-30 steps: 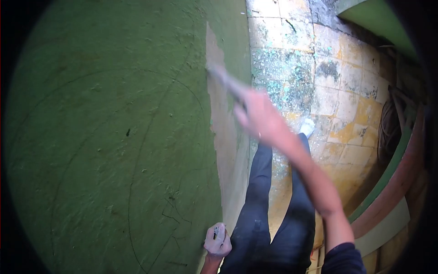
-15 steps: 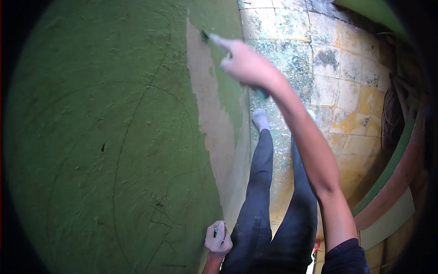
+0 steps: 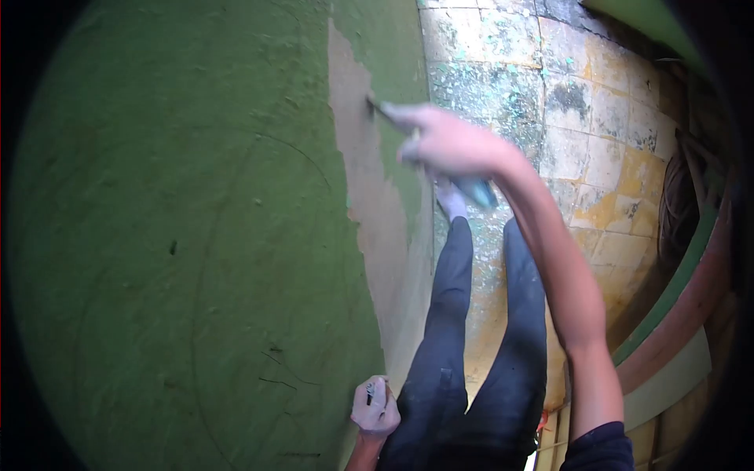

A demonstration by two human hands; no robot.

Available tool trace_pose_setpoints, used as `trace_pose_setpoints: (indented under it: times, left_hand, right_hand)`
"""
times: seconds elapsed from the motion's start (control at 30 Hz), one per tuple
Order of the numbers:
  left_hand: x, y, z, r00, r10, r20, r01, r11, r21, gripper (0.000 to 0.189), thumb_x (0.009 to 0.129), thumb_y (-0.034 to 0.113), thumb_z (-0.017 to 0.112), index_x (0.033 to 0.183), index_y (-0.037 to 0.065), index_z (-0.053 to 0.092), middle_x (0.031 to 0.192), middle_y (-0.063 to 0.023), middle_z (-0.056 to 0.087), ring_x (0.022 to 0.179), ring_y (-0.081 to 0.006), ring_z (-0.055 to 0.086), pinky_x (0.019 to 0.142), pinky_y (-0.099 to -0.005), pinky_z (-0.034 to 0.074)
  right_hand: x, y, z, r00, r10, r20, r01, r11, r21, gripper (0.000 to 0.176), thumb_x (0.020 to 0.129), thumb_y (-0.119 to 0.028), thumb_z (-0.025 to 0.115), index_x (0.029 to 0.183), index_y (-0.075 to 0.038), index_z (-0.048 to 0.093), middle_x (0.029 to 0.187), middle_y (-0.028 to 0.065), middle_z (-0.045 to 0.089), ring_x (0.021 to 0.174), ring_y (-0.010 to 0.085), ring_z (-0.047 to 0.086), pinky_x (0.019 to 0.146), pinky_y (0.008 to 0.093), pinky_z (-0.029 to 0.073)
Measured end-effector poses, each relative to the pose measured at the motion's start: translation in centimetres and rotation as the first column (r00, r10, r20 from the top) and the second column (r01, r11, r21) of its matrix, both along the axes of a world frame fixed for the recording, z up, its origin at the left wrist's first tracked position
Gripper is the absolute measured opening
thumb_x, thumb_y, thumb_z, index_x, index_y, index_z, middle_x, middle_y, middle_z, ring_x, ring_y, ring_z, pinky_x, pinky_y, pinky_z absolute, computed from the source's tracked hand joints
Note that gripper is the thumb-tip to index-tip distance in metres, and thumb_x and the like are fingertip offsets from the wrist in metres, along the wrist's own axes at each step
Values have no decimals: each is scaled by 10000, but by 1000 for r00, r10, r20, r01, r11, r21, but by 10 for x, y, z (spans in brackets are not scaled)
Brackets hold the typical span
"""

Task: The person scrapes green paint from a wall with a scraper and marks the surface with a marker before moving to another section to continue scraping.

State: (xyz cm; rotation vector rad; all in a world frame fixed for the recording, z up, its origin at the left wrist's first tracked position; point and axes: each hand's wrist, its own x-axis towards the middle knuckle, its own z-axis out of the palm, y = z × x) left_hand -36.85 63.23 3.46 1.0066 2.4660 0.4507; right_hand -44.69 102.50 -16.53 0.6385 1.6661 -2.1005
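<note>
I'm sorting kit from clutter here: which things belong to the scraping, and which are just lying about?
In use: right hand, scraper, green wall, bare strip; left hand gripping a small dark object.
Lying about: leaning boards, dark coil, tiled floor.

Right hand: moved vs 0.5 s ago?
Yes. The right hand with its scraper has drawn back along the bare strip, away from the strip's far end and toward the person's body.
</note>
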Motion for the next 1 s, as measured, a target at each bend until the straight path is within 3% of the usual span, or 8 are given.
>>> trace_pose_setpoints:
  times: [0.07,0.13,0.37,0.53,0.73,0.83,0.93,1.0]
  left_hand:
    - [5,4,-2,1000,-3,-7,3,1000,1,689,734,-194,592,1388,20,577,964,-216,669,695,-253,608,594,-318,517]
    - [0,10,-3,1000,-19,-11,19,1000,15,685,731,-197,588,1386,7,576,964,-217,672,703,-257,607,600,-324,519]
    - [2,3,-4,1000,-7,4,7,1000,12,681,748,-201,581,1397,9,572,966,-208,685,703,-241,592,593,-310,506]
    - [4,1,-6,999,39,20,-39,999,-4,659,738,-199,614,1362,13,602,964,-231,667,760,-297,646,637,-345,548]
    - [-1,7,-6,1000,-20,-4,20,1000,15,717,757,-208,575,1430,37,551,971,-204,679,713,-244,586,594,-310,504]
    - [2,5,-2,1000,-11,10,11,1000,-3,719,761,-213,568,1434,36,547,970,-209,677,718,-244,585,595,-315,504]
    - [0,7,-7,1000,-29,0,29,999,24,718,765,-219,559,1436,35,544,977,-214,672,700,-229,581,581,-309,502]
    - [0,4,-6,1000,-27,1,27,999,22,717,768,-222,554,1438,33,542,986,-215,667,682,-214,578,565,-301,499]
  right_hand:
    - [-20,5,-28,993,-49,111,48,999,8,759,867,-50,486,1588,-9,254,751,88,586,557,134,554,512,307,503]
    - [-16,-7,-13,983,-136,124,137,991,-1,766,854,-52,497,1586,-14,275,738,92,589,555,135,557,510,314,491]
    - [-28,3,-39,984,-93,151,93,996,10,769,876,-63,496,1597,-15,233,895,124,640,577,123,567,535,313,529]
    - [14,-42,23,996,-69,59,65,996,62,781,853,-62,469,1601,-39,244,931,176,675,581,149,589,561,340,539]
    - [4,-50,-33,976,-177,129,145,964,225,793,822,-56,506,1580,-8,279,918,190,688,666,184,653,691,366,558]
    - [45,-76,-53,957,-285,55,280,956,91,782,841,-42,516,1586,-27,282,899,161,679,694,172,667,674,342,549]
    - [106,-135,-98,678,-657,331,734,627,-260,765,883,-37,515,1603,-71,260,827,103,632,667,154,655,623,307,539]
    - [126,-165,-91,562,-610,559,819,507,-270,764,904,-34,511,1615,-101,237,778,68,581,615,136,619,566,289,516]
